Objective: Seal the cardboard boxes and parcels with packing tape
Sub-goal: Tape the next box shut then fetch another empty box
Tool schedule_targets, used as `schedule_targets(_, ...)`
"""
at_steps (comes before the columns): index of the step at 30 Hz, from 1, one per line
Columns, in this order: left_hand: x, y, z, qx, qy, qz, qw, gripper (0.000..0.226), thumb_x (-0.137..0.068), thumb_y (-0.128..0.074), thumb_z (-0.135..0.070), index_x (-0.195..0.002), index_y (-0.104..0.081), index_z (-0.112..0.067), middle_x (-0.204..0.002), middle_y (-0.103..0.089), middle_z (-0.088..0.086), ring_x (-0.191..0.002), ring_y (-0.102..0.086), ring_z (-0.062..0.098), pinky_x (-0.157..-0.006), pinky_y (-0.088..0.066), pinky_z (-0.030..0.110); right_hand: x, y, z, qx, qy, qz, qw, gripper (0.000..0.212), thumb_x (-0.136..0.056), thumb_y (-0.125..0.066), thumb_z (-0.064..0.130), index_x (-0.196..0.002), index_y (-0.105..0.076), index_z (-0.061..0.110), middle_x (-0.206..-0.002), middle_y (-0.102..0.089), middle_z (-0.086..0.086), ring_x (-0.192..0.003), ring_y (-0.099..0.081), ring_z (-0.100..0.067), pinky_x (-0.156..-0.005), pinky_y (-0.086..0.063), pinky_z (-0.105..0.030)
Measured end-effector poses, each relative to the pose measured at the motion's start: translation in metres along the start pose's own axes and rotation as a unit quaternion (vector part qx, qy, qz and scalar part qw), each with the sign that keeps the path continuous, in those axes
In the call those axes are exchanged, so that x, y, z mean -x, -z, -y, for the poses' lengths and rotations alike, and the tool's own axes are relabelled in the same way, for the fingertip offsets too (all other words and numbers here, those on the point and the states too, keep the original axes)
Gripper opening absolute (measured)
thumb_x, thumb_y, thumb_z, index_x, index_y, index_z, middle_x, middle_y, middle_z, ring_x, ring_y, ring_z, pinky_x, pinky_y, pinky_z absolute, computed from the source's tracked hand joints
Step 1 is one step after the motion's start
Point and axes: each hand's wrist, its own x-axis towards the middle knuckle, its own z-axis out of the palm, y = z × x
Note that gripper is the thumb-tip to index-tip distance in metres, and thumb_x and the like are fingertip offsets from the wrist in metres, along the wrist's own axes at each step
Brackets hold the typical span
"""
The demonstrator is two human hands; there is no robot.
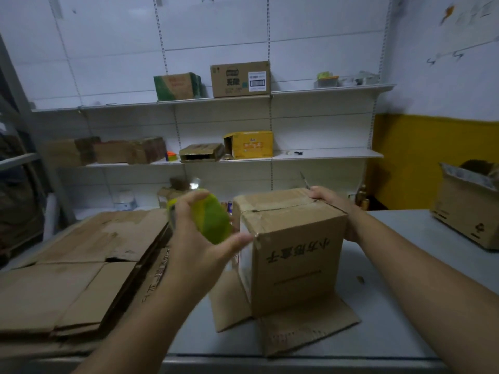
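On the tabletop (391, 265), the right hand (328, 197) holds the cardboard box (294, 252) top edge with curled fingers, while the left hand (199, 238) grips a green-yellow tape roll (213, 220).

The pale grey table (391, 233) bears a sprawling stack of flattened cardboard (81, 265) on its left, a box (294, 255) standing upright mid-table with bottom flaps splayed flat, an open box (469, 209) far right, and perhaps a brown scrap (360, 279) between them.
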Motion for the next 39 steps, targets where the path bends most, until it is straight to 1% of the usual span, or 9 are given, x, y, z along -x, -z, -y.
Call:
schedule_targets(5,-0.006,-0.015,0.001,-0.037,-0.004,0.003,0.999,0.071,-0.051,-0.076,-0.048,-0.11,-0.036,-0.045,-0.107,-0.041,-0.017,-0.095,-0.052,0.005,-0.077,-0.051,0.023,0.017,0.003,0.0,-0.011,0.03,-0.027,0.999,0.038,-0.094,-0.049,0.025,-0.119,-0.052,-0.003,-0.09,-0.05,-0.011,-0.075,-0.047,-0.023,-0.06,-0.036,-0.03)
schedule_targets(8,-0.015,-0.004,-0.004,0.025,0.031,-0.015,0.999,0.041,-0.075,-0.07,-0.03,-0.105,-0.043,-0.036,-0.1,-0.05,-0.005,-0.077,-0.062,0.003,-0.06,-0.055,0.023,0.037,0.017,0.005,-0.059,0.04,-0.013,0.997,0.021,-0.092,-0.054,0.025,-0.089,-0.062,0.005,-0.062,-0.051,-0.001,-0.044,-0.042,-0.009,-0.04,-0.031,-0.019)
schedule_targets(11,-0.022,0.016,-0.012,0.132,0.056,-0.044,0.989,0.018,-0.094,-0.05,-0.017,-0.101,-0.048,-0.034,-0.089,-0.061,0.005,-0.064,-0.066,0.008,-0.062,-0.056,0.034,0.055,0.017,0.008,-0.032,0.059,-0.125,0.99,0.033,-0.084,-0.068,0.035,-0.099,-0.059,0.008,-0.072,-0.053,-0.001,-0.047,-0.044,-0.006,-0.032,-0.031,-0.016)
schedule_targets(14,-0.017,0.027,-0.022,0.219,0.114,0.005,0.969,0.018,-0.091,-0.052,-0.019,-0.102,-0.055,-0.033,-0.076,-0.069,0.002,-0.069,-0.067,0.021,-0.068,-0.055,0.044,0.076,0.006,0.001,0.2,0.087,-0.205,0.954,0.063,-0.066,-0.07,0.065,-0.102,-0.058,0.015,-0.091,-0.061,0.001,-0.077,-0.059,-0.016,-0.059,-0.055,-0.034)
schedule_targets(17,-0.005,0.029,-0.032,0.268,0.145,0.05,0.951,0.024,-0.077,-0.056,-0.023,-0.101,-0.059,-0.027,-0.068,-0.068,0.002,-0.06,-0.066,0.02,-0.058,-0.056,0.038,0.099,-0.007,0.002,0.321,0.129,-0.18,0.921,0.04,-0.078,-0.066,0.057,-0.085,-0.056,0.019,-0.08,-0.061,0.001,-0.072,-0.061,-0.016,-0.059,-0.053,-0.032)
schedule_targets(25,0.029,0.009,-0.04,0.328,0.204,0.113,0.915,0.031,-0.074,-0.06,-0.018,-0.105,-0.06,-0.015,-0.071,-0.065,0.014,-0.057,-0.062,0.024,-0.052,-0.053,0.035,0.111,-0.013,-0.009,0.211,0.187,-0.127,0.951,0.029,-0.096,-0.048,0.04,-0.086,-0.063,0.017,-0.08,-0.065,-0.007,-0.052,-0.049,-0.006,-0.053,-0.04,-0.026)
schedule_targets(29,0.041,0.001,-0.042,0.346,0.215,0.124,0.905,0.03,-0.074,-0.06,-0.016,-0.104,-0.059,-0.014,-0.071,-0.064,0.015,-0.056,-0.061,0.024,-0.049,-0.053,0.033,0.1,0.043,-0.052,0.49,0.159,-0.243,0.822,0.026,-0.101,-0.036,0.031,-0.09,-0.055,0.017,-0.088,-0.054,-0.006,-0.072,-0.051,-0.019,-0.061,-0.037,-0.035)
schedule_targets(33,0.059,-0.011,-0.044,0.354,0.234,0.135,0.896,0.031,-0.073,-0.059,-0.015,-0.104,-0.058,-0.012,-0.068,-0.062,0.017,-0.054,-0.06,0.025,-0.049,-0.053,0.033,0.097,0.079,-0.099,0.687,0.055,-0.184,0.701,0.026,-0.098,-0.041,0.029,-0.102,-0.065,0.018,-0.099,-0.046,-0.004,-0.083,-0.054,-0.022,-0.064,-0.038,-0.03)
schedule_targets(39,0.076,-0.029,-0.044,0.344,0.261,0.137,0.891,0.034,-0.072,-0.06,-0.016,-0.106,-0.057,-0.01,-0.069,-0.061,0.02,-0.055,-0.059,0.028,-0.05,-0.052,0.032,0.102,0.076,-0.117,0.719,0.077,-0.177,0.667,0.033,-0.098,-0.035,0.035,-0.112,-0.06,0.019,-0.101,-0.048,-0.002,-0.098,-0.049,-0.022,-0.075,-0.037,-0.031)
